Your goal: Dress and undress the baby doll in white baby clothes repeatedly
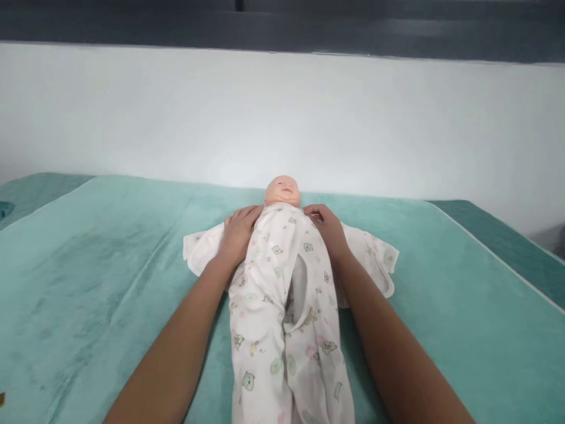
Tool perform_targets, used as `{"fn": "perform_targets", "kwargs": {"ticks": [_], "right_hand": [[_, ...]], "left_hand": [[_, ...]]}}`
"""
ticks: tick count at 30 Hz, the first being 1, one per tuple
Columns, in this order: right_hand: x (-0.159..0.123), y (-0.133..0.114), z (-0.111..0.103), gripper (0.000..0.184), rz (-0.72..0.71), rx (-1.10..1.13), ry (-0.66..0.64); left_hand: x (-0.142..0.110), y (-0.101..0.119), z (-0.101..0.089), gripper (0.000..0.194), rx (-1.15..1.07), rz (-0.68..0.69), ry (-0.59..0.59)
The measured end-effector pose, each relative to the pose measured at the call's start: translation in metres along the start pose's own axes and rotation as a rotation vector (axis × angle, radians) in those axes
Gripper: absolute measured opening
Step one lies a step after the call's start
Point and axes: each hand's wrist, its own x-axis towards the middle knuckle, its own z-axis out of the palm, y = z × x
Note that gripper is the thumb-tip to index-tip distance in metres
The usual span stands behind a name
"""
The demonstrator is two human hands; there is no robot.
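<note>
A baby doll (282, 191) lies on its back on a teal blanket (88, 282), its head pointing away from me. It wears a white romper (273, 306) printed with small animals, open partway down the front. My left hand (238, 234) rests flat on the doll's shoulder on the left of the view, fingers stretched toward the neck. My right hand (327, 231) lies on the opposite shoulder, fingers slightly curled on the fabric near the collar. Both empty sleeves spread out to the sides.
The blanket covers a wide bed or table that runs to a white wall (282, 118) behind. A darker teal edge (507, 241) shows at the right, and another at the far left.
</note>
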Motion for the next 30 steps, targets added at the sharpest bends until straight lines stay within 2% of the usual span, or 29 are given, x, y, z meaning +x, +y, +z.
{"fn": "perform_targets", "kwargs": {"ticks": [2,5,7,11,15,18,21,24,30], "right_hand": [[-0.010,-0.002,-0.004,0.017,0.019,0.009,0.036],[-0.022,-0.005,-0.012,0.017,0.066,-0.117,0.092],[-0.028,-0.005,-0.018,0.021,0.088,-0.248,0.064],[-0.031,-0.005,-0.028,0.027,0.121,-0.352,-0.111],[-0.032,-0.007,-0.038,0.021,0.195,-0.162,-0.269],[-0.033,-0.012,-0.044,0.014,0.218,0.016,-0.395],[-0.035,-0.014,-0.047,0.015,0.251,0.088,-0.482],[-0.035,-0.013,-0.049,0.018,0.296,0.137,-0.518],[-0.034,-0.006,-0.044,0.027,0.337,0.308,-0.486]], "left_hand": [[-0.007,0.002,-0.002,0.044,-0.025,0.029,0.059],[-0.019,0.010,-0.006,0.033,-0.010,0.037,0.165],[-0.025,0.017,-0.011,0.024,0.028,0.005,0.163],[-0.032,0.025,-0.021,0.016,-0.003,-0.104,0.005],[-0.034,0.029,-0.034,0.017,-0.147,-0.187,-0.160],[-0.035,0.033,-0.042,0.010,-0.357,-0.178,-0.242],[-0.036,0.036,-0.047,0.015,-0.578,-0.259,-0.347],[-0.036,0.036,-0.047,0.027,-0.784,-0.368,-0.417],[-0.040,0.029,-0.038,0.042,-1.042,-0.495,-0.399]]}}
